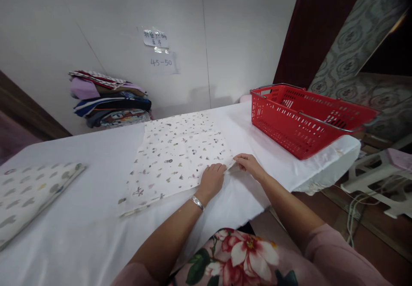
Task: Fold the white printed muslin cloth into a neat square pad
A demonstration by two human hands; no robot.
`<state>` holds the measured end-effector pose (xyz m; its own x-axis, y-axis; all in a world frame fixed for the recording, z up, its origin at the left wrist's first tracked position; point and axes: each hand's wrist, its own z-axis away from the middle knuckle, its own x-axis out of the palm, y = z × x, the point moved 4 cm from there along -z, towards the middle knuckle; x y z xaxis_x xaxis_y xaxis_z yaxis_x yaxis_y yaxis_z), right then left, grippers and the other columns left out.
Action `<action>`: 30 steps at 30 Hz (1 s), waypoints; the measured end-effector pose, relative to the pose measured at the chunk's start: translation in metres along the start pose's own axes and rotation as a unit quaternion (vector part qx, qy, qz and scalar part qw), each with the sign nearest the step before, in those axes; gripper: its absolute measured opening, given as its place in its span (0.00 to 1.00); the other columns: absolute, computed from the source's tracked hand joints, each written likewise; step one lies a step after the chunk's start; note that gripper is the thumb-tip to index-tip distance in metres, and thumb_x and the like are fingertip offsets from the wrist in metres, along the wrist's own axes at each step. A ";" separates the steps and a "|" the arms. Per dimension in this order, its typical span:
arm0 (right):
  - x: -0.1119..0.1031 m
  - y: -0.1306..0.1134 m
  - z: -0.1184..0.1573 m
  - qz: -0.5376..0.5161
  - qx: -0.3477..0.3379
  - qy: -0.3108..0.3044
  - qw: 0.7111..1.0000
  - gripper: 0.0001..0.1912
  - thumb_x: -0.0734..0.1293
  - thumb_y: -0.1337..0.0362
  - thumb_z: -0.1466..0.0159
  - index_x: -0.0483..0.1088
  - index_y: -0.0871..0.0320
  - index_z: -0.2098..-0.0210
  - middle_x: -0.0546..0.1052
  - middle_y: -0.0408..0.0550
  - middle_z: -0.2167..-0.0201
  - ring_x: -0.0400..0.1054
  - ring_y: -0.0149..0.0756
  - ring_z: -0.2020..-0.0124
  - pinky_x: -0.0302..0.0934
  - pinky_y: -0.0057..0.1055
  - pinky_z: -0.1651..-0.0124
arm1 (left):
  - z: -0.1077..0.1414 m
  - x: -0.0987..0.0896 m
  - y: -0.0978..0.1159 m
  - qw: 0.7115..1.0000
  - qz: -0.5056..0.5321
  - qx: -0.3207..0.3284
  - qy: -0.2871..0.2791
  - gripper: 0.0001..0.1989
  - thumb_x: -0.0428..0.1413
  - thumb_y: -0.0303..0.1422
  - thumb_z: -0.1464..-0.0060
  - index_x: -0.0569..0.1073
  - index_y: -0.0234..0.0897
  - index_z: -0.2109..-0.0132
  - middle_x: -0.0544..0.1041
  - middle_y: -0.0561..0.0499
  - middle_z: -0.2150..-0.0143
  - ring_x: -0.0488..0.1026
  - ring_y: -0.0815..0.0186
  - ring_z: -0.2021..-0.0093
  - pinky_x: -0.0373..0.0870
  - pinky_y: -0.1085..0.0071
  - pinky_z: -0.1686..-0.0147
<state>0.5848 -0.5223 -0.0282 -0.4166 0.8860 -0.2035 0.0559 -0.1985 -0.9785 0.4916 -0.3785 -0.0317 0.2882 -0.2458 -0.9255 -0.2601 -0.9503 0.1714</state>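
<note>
A folded white cloth [180,153] printed with small plants and other motifs lies in front of me on the white-covered table. My left hand [212,179] rests at its near edge close to the right corner, fingers bent together on the fabric, the thumb hidden. Just to the right, my right hand [249,164] pinches that corner between thumb and fingers. The bit of edge between the two hands looks slightly raised. At the far left lies another folded white cloth [35,187] with larger grey-green patterns, apart from both hands.
A red plastic basket [289,121] with metal handles stands at the table's right end. Several folded fabrics [111,101] are stacked by the wall at the back left. Handwritten paper signs [162,62] hang on the wall. A white stool [383,179] and cables are on the floor at right.
</note>
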 end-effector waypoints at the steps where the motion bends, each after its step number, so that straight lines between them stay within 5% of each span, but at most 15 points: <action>1: 0.001 -0.005 -0.002 -0.004 -0.015 0.010 1.000 0.12 0.64 0.56 0.47 0.70 0.59 0.73 0.64 0.38 0.86 0.55 0.26 0.83 0.49 0.24 0.80 | -0.001 -0.001 0.000 1.000 0.002 -0.003 0.001 0.15 0.47 0.24 0.45 0.64 0.39 0.50 0.71 0.47 0.54 0.66 0.60 0.54 0.63 0.63 0.56; 5: 0.006 -0.017 -0.008 -0.013 -0.054 0.031 0.998 0.13 0.65 0.54 0.48 0.69 0.58 0.75 0.63 0.37 0.86 0.55 0.26 0.83 0.48 0.24 0.80 | -0.004 -0.003 -0.005 1.000 -0.001 -0.025 0.012 0.16 0.48 0.27 0.45 0.63 0.38 0.48 0.71 0.45 0.53 0.67 0.60 0.54 0.63 0.63 0.57; 15: 0.001 0.004 -0.015 0.010 -0.001 0.035 0.999 0.09 0.65 0.59 0.51 0.69 0.59 0.77 0.63 0.36 0.86 0.55 0.26 0.84 0.49 0.24 0.80 | 0.005 -0.004 -0.022 0.997 -0.034 -0.066 -0.014 0.16 0.45 0.21 0.47 0.67 0.38 0.53 0.73 0.47 0.59 0.69 0.59 0.59 0.63 0.63 0.61; 20: -0.002 -0.003 -0.016 -0.034 -0.051 0.059 0.996 0.10 0.66 0.59 0.49 0.70 0.59 0.70 0.66 0.37 0.84 0.58 0.26 0.82 0.52 0.23 0.78 | 0.006 -0.011 -0.034 0.996 -0.060 -0.068 0.008 0.17 0.44 0.18 0.48 0.68 0.38 0.56 0.73 0.47 0.58 0.68 0.60 0.58 0.63 0.64 0.61; 30: -0.009 0.034 -0.008 0.183 0.095 -0.001 0.978 0.11 0.64 0.71 0.51 0.68 0.59 0.66 0.68 0.36 0.87 0.60 0.26 0.87 0.51 0.22 0.82 | 0.017 0.000 -0.040 0.997 -0.067 -0.024 -0.032 0.13 0.46 0.21 0.45 0.72 0.38 0.60 0.74 0.47 0.59 0.67 0.60 0.56 0.64 0.65 0.58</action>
<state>0.5974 -0.5334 -0.0599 -0.4018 0.7402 -0.5392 0.0320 -0.5770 -0.8161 0.4863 -0.3375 -0.0438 0.2573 -0.1042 -0.9607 -0.1773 -0.9824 0.0591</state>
